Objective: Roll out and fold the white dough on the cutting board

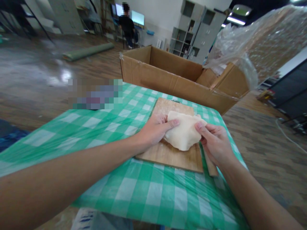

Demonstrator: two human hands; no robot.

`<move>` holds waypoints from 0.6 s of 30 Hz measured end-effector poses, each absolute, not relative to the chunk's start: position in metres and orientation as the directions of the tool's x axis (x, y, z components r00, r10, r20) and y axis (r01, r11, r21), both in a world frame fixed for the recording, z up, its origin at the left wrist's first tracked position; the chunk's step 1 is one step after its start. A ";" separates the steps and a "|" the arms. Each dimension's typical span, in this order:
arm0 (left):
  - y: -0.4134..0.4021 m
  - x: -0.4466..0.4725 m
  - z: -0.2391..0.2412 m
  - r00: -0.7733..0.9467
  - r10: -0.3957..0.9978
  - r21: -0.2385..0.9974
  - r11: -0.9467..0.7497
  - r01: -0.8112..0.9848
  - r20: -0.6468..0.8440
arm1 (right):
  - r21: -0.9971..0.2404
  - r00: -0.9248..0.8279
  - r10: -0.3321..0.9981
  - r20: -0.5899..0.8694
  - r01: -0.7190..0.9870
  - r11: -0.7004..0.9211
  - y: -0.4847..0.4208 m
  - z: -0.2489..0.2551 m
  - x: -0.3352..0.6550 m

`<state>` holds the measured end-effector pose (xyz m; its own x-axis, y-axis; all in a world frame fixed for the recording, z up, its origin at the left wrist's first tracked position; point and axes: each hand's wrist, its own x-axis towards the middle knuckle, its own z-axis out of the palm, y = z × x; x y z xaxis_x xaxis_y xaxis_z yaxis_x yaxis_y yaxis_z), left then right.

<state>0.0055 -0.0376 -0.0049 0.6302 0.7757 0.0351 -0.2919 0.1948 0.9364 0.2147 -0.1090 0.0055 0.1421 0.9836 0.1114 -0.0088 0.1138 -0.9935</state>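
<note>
A flat, pale sheet of dough (184, 135) is stretched between my two hands just over a wooden cutting board (172, 158). My left hand (157, 129) pinches its left edge, thumb on top and fingers beneath. On the other side, my right hand (216, 139) grips the right edge between thumb and fingers. The dough's lower edge hangs in a rounded, wavy outline. Traces of flour show on the board. Close beside the board's right edge, partly under my right hand, lies a wooden stick or strip (211, 164); its upper part is hidden.
A green-and-white checked plastic cloth (153, 195) covers the table. Beyond the far edge stands a large open cardboard box (165, 72), with a bubble-wrapped item (271, 44) leaning at right. A blurred-out object (96, 95) lies at far left. A person (127, 25) sits at screens behind.
</note>
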 end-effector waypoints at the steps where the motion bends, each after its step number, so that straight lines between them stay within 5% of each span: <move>1: -0.037 0.006 -0.005 0.631 0.775 0.932 0.202 -0.300 0.035 | -0.993 0.148 0.982 0.120 -0.004 0.122 -0.109 0.006 0.215; 7: -0.041 0.004 -0.003 0.608 0.791 0.962 0.107 -0.251 0.070 | -0.991 0.131 0.983 0.131 0.035 0.128 -0.111 0.006 0.212; 12: -0.047 0.004 -0.001 0.630 0.770 0.993 -0.035 -0.109 0.096 | -0.966 0.125 0.990 0.064 0.257 0.030 -0.118 0.012 0.202; 18: -0.045 0.004 0.000 0.671 0.725 0.978 -0.206 -0.006 0.157 | -0.940 0.153 0.974 0.168 0.322 0.112 -0.122 0.020 0.197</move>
<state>0.0044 -0.0451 -0.0001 0.6711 0.7245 0.1572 -0.0065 -0.2063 0.9785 0.1966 -0.1217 0.0196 0.1533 0.9737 0.1684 0.3219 0.1119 -0.9401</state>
